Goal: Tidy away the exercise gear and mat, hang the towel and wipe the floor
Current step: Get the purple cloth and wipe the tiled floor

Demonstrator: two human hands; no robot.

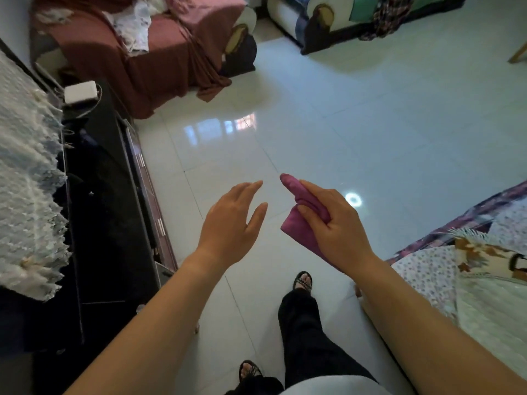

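A folded magenta cloth [296, 223] is gripped in the right hand [339, 223] above the glossy white tiled floor [370, 132]; the left hand [231, 220] is held beside the cloth, fingers relaxed, grasping nothing.

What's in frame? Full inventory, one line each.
cloth: 1, magenta, in the right hand
floor: 1, glossy white tile, centre
sofa: 1, rust-red cover, top left
second sofa: 1, teal and blue covers, top centre
cabinet: 1, black, left
lace cover: 1, white, far left
box: 1, white, on the cabinet
floral fabric: 1, white and purple, lower right
sandalled feet: 2, black sandals, bottom centre
left hand: 1, open, empty, mid-frame
right hand: 1, gripping the cloth
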